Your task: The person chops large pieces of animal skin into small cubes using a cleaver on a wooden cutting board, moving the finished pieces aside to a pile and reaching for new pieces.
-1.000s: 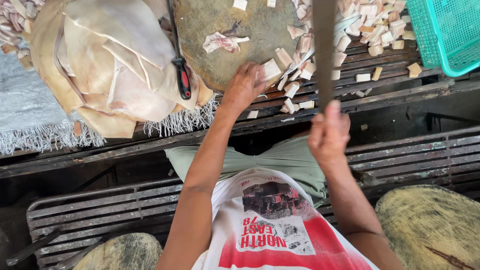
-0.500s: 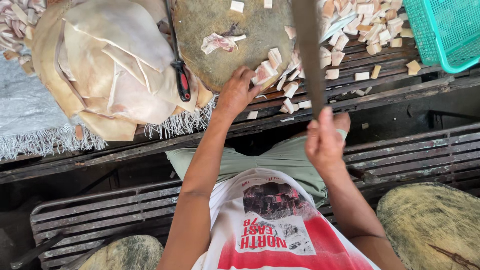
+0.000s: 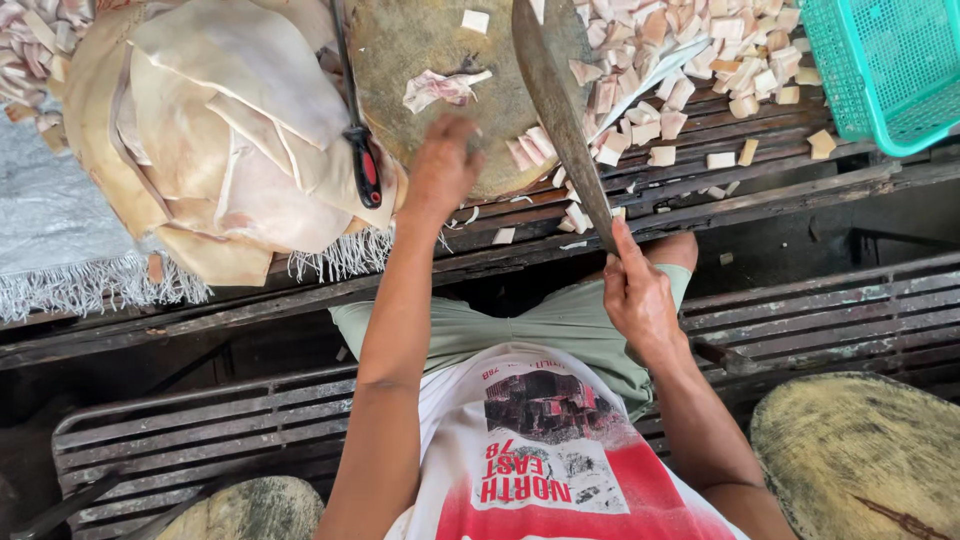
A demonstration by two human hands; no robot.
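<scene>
Right hand with fingers clamped on long dark cleaver blade raised over round worn wooden chopping block; left hand, fingers curled, steadying pale cut pieces at block edge on slatted bench.

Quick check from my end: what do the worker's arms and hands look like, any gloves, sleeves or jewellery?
Both arms are bare from the shoulder down. No gloves, watch or rings show on the left hand or the right hand. The sleeveless white and red printed shirt leaves the arms uncovered, and pale green shorts show below it.
</scene>
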